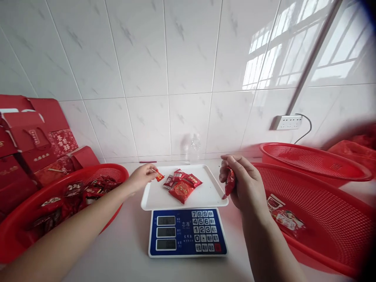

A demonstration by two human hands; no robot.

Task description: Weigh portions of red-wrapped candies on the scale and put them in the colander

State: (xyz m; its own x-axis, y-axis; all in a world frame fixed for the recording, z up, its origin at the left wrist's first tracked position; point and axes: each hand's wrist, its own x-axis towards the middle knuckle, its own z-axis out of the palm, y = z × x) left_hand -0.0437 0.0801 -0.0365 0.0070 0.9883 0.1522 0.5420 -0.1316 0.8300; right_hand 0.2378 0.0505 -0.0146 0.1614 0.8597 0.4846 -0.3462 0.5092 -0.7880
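Observation:
A digital scale (188, 252) with a blue keypad stands in front of me, topped by a white tray (155, 199). Several red snack packets (182, 190) lie in a cluster at the tray's middle. My left hand (143, 176) pinches a small red-and-yellow packet (159, 175) over the tray's left side. At the tray's right edge, my right hand (245, 181) is closed around a red wrapped packet (230, 182), partly hidden by the fingers. The digits on the scale's displays are too faint to read.
A red basket (116, 169) full of packets stands at left, beside stacked red gift boxes (32, 137). To the right are a red basket (329, 219) holding a few packets and another red basket (315, 154) behind it. A clear plastic bottle (195, 148) stands near the tiled wall.

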